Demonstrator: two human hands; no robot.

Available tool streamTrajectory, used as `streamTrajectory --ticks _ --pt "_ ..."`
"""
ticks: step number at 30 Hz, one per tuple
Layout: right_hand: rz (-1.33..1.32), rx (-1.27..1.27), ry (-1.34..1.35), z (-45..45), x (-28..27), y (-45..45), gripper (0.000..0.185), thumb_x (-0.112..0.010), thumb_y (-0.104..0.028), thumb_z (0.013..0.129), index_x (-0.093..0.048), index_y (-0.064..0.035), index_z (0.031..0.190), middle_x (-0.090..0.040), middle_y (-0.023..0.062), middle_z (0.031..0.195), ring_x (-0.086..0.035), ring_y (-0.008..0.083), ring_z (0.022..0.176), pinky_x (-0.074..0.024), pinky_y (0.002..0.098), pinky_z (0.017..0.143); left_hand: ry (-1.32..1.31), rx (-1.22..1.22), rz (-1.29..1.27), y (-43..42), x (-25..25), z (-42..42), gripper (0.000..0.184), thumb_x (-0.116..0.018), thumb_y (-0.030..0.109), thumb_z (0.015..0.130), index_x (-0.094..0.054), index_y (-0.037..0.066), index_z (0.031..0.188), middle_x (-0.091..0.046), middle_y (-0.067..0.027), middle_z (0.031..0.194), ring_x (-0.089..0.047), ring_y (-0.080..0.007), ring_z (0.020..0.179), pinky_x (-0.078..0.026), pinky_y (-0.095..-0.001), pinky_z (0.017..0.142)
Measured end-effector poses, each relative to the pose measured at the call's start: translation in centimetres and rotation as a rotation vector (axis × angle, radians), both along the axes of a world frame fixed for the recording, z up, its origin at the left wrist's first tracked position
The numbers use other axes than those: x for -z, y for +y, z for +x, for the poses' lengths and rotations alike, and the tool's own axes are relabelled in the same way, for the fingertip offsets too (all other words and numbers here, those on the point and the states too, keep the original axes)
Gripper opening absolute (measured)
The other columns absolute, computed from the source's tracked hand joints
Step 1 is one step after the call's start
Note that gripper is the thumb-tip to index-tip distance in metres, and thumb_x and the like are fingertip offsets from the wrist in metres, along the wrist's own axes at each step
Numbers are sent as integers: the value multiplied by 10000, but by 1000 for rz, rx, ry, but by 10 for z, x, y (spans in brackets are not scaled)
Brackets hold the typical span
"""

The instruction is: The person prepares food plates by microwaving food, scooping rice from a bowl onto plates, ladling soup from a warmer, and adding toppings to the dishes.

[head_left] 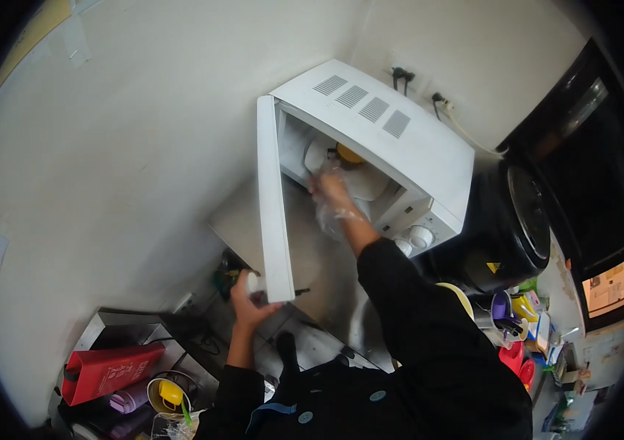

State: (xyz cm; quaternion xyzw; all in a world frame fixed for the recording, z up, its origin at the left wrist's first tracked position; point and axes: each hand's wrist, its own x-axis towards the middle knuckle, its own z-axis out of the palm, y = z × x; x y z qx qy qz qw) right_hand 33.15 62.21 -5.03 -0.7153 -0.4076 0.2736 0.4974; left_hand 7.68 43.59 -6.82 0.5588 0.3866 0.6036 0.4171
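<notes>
A white microwave oven [418,158] stands with its door [274,213] swung open. My left hand [249,304] is closed at the free end of the door, its fingers around a white piece there that looks like the handle. My right hand [332,189], in a clear plastic glove, reaches into the oven. Its fingers are curled at the near edge of a white plate-like piece [369,182]; whether they grip it is blurred. Behind the fingers, a round yellow thing [350,153] shows inside, partly hidden by the oven's top edge.
The oven rests on a metal surface [242,216]. A black rounded appliance [499,220] stands close on its right, with plugs [402,74] in the wall behind. At lower left are a red folder [110,372] and a container [152,400] with a yellow item. Several utensils crowd the right.
</notes>
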Motion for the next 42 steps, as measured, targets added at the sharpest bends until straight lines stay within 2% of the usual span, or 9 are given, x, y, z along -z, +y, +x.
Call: streamTrajectory --ticks 1,8,10,17,24,28,35,38,42 --pt "-150 -74 730 -4 -11 7 368 -454 -131 841 -447 -79 1205 -600 113 773 -548 211 551 -432 349 493 29 -3 15 0 3 0 668 -800 485 496 -487 21 860 -529 -1 682 -501 -66 597 -398 -201 477" --pt "182 129 899 -22 -18 28 326 -449 -130 866 -400 -55 1180 -575 106 766 -525 176 557 -422 305 476 10 21 5 -3 -6 3 636 -808 448 512 -488 20 858 -528 4 707 -504 -72 608 -399 -207 476" --pt "228 260 925 -16 -22 21 131 -470 -145 861 -494 -21 898 -488 53 622 -469 176 473 -374 324 407 -40 16 29 -4 -5 5 658 -813 431 527 -490 -4 900 -544 -9 747 -538 -89 657 -444 -219 527" --pt "-1 -139 773 12 -109 -189 226 -470 -255 886 -473 -55 781 -489 49 614 -507 150 497 -401 290 416 -136 203 -26 -12 15 22 655 -782 225 659 -421 -67 1121 -545 -87 975 -598 -177 820 -508 -329 705" --pt "96 375 348 42 -186 -450 235 -462 -285 918 -512 -61 865 -544 26 641 -487 70 476 -361 197 404 427 389 208 4 -26 160 253 -607 194 836 -467 -16 857 -531 -232 751 -532 -409 658 -419 -415 584" --pt "89 663 229 59 -182 -540 255 -472 -297 915 -505 -64 815 -533 28 615 -479 72 461 -341 203 387 758 280 277 29 -32 206 180 -563 174 860 -526 6 809 -574 -225 715 -577 -398 672 -424 -441 569" --pt "188 880 -28 95 -119 -695 296 -489 -288 892 -519 -25 760 -483 26 587 -454 96 448 -378 237 399 1255 400 214 6 -70 240 583 -512 503 840 -626 -57 724 -552 -249 589 -575 -385 609 -407 -451 587" --pt "-35 1052 -71 110 -104 -750 291 -506 -288 886 -548 -21 776 -510 30 563 -494 90 464 -392 250 401 1223 342 269 33 -23 267 532 -601 452 807 -594 -79 782 -622 -222 703 -619 -306 632 -475 -393 615" --pt "-139 1272 71 134 -85 -820 260 -539 -225 863 -570 -5 729 -543 86 557 -536 159 475 -433 312 465 539 611 -330 63 8 267 555 -582 514 809 -564 -14 638 -614 -165 643 -613 -191 544 -474 -287 443"
